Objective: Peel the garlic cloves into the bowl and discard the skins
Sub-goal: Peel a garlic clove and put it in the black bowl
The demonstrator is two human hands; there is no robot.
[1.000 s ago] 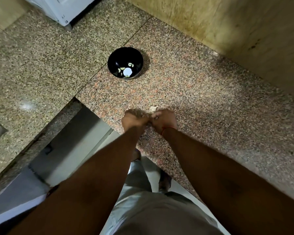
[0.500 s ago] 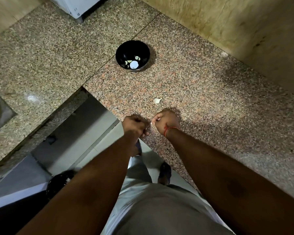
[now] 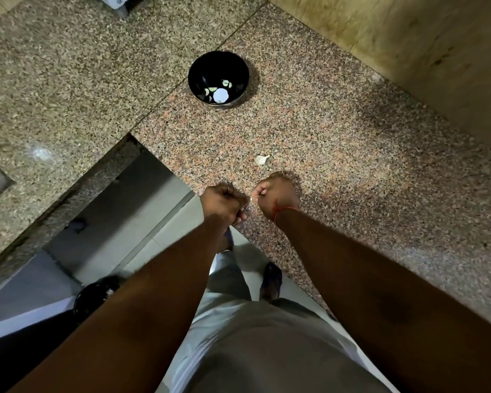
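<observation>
My right hand (image 3: 275,195) is curled, pinching a pale scrap, clove or skin I can't tell, at mid-frame. My left hand (image 3: 223,204) is fisted just beside it; its contents are hidden. One garlic clove (image 3: 261,159) lies just above on the counter (image 3: 352,154). I should peel with small nail pulls, then drop the bare clove into the bowl (image 3: 218,79), upper centre.

Dim warm light, soft shadows, wide-angle bending at edges, slight blur.
</observation>
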